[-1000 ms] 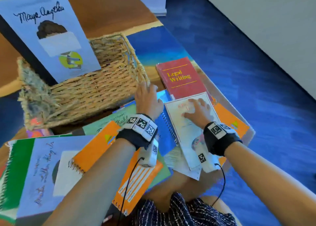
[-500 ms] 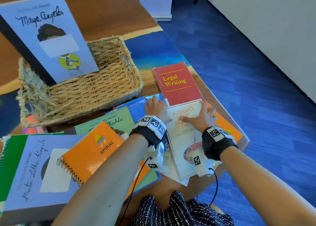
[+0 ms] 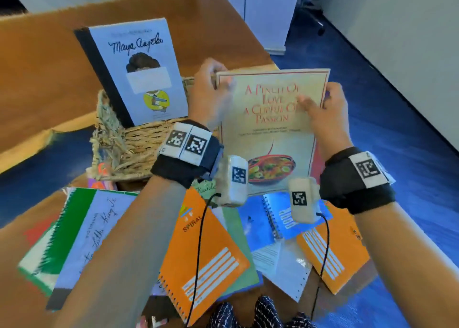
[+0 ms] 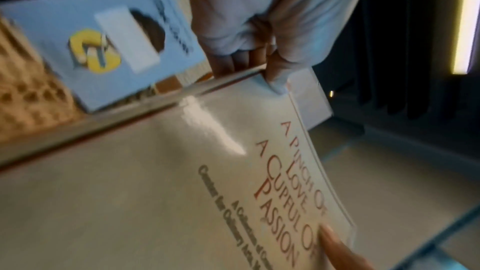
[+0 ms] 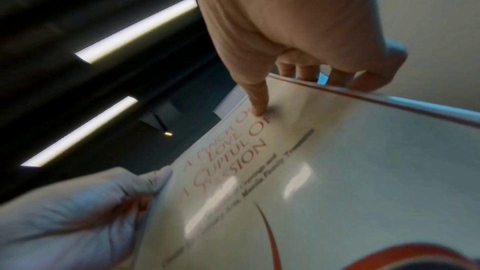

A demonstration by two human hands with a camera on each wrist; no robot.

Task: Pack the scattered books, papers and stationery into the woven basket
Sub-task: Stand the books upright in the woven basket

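Both hands hold up a cream cookbook (image 3: 273,134) titled "A Pinch of Love", raised off the table beside the woven basket (image 3: 129,146). My left hand (image 3: 211,89) pinches its upper left corner, thumb on the cover (image 4: 275,83) and fingers behind. My right hand (image 3: 320,106) grips the upper right edge, thumb (image 5: 255,100) pressed on the title and fingers curled behind. A light blue "Maya Angelou" book (image 3: 139,71) stands tilted in the basket. The cookbook's spine edge (image 4: 103,118) shows close to that book in the left wrist view.
On the table below lie an orange spiral notebook (image 3: 206,253), a second orange notebook (image 3: 332,253), a blue spiral notebook (image 3: 263,221), a green-edged book (image 3: 74,235) and loose sheets (image 3: 280,265). Blue carpet floor (image 3: 397,141) drops away right of the table edge.
The cookbook lay flat on the table under both hands; both hands now grip it and have lifted it up toward the basket. The red "Legal Writing" book is hidden behind it.
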